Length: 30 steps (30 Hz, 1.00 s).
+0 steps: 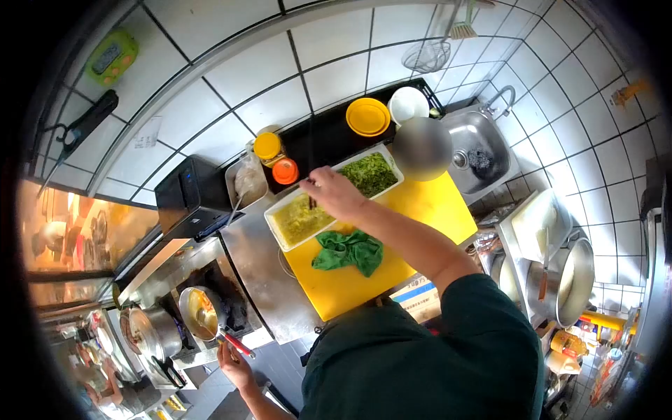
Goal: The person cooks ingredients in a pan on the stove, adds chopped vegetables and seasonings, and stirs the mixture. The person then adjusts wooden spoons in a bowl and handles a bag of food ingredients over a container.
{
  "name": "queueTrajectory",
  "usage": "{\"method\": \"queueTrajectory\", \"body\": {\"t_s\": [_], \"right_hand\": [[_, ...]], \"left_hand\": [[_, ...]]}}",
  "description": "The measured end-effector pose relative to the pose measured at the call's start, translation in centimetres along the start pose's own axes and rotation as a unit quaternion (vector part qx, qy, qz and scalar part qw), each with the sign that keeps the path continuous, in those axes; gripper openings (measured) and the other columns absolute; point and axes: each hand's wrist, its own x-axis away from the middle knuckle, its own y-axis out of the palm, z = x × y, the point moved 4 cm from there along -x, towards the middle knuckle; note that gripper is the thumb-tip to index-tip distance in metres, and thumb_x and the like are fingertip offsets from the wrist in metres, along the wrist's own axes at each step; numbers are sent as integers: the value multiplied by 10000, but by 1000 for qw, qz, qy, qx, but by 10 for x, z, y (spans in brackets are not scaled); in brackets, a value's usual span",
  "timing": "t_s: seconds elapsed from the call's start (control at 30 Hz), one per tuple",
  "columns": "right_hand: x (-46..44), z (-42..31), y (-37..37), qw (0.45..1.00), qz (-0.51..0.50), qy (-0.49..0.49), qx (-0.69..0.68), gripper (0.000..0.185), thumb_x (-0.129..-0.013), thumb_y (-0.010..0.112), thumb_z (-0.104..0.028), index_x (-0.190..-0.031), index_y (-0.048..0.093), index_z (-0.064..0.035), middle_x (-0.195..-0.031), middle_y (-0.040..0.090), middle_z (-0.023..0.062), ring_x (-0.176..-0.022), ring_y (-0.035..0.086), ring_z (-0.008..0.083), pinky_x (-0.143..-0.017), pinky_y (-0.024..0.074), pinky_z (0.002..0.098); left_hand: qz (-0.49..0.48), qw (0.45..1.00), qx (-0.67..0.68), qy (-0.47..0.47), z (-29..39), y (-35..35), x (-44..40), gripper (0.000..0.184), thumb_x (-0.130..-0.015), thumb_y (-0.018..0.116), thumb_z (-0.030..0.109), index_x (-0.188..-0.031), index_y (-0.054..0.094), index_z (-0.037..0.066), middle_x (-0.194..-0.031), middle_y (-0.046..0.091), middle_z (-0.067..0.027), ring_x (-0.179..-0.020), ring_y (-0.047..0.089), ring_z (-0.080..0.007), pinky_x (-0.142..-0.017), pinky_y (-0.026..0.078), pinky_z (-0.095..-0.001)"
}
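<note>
My right hand (336, 194) is closed over a long white tray (285, 241), with dark thin sticks, which look like chopsticks, in its fingers. Pale yellow chopped food (301, 220) fills the tray's near-left part; chopped green herbs (369, 175) lie in the other part. At lower left, my left hand (234, 365) is closed at the red handle (239, 344) of a frying pan (201, 315). Yellow-orange food sits in the pan, which stands on the stove. Below the tray, a crumpled green cloth (350, 252) lies on a yellow cutting board (413, 231).
Behind the tray stand jars with yellow (267, 145) and orange (285, 171) lids, and yellow bowls (368, 117). A metal sink (476, 154) is at the right, beside a blurred round patch. Left of the pan stands a pot (154, 332); a large pan (575, 280) is far right.
</note>
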Motion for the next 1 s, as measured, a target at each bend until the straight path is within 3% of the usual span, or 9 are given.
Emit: {"method": "queueTrajectory", "body": {"t_s": [0.23,0.47,0.63,0.9,1.0], "right_hand": [[-3,-36,7,992,-28,73,98,308,-756,678,-110,-1022,623,36,-1022,518,147,-981,563,309,-872,509,404],[-11,-34,2,993,5,56,102,283,-740,675,-85,-995,644,33,-1017,524,151,-956,561,303,-858,517,380],[-14,-4,35,996,-39,12,77,347,-771,643,-21,-1107,636,64,-999,535,141,-956,563,304,-821,532,393],[25,-11,7,999,-15,-12,37,369,-816,688,-107,-1172,629,-27,-1085,551,143,-1030,568,332,-886,509,441],[85,-32,23,990,-139,16,-3,388,-853,698,-174,-1219,627,-67,-1150,566,150,-1077,575,355,-911,509,465]], "left_hand": [[-6,1000,10,-3,4,-5,-1,263,-943,610,55,-1173,662,-60,-1184,656,-270,-1089,631,-453,-964,501,-486],[1,1000,-1,10,10,-7,-3,267,-936,611,46,-1171,666,-68,-1166,658,-278,-1074,637,-451,-946,509,-486],[-9,1000,11,-6,7,-7,-5,277,-936,610,38,-1194,668,-45,-1170,660,-270,-1081,639,-443,-953,507,-483],[20,999,34,-2,18,-41,10,287,-936,586,-27,-1213,652,-66,-1206,657,-264,-1105,648,-423,-957,517,-444],[17,998,52,11,36,-56,19,296,-935,591,-30,-1223,654,-56,-1214,657,-258,-1095,658,-415,-935,532,-438]]}}
